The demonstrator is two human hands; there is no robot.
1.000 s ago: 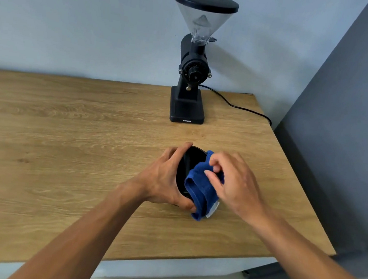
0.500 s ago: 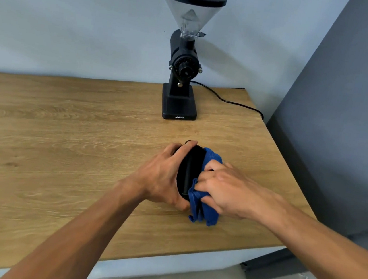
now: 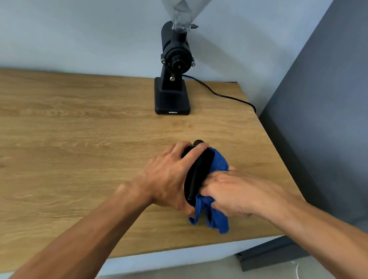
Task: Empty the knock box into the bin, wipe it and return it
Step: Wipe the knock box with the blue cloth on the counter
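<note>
The black knock box (image 3: 197,175) is tipped on its side above the wooden table (image 3: 61,147), its mouth turned to the right. My left hand (image 3: 169,179) wraps around its outer wall from the left and grips it. My right hand (image 3: 227,191) presses a blue cloth (image 3: 213,212) into the box's mouth; part of the cloth bulges above the fingers and part hangs below the rim. The inside of the box is hidden by the cloth and hand.
A black coffee grinder (image 3: 175,68) with a clear hopper stands at the back of the table, its black cable (image 3: 225,95) trailing right off the edge. A grey wall panel (image 3: 344,112) rises to the right. The table's right edge is near my hands.
My right hand has pushed the cloth deeper into the box and turned flatter, fingers pointing left. The box has tilted more on edge. The view has shifted closer.
</note>
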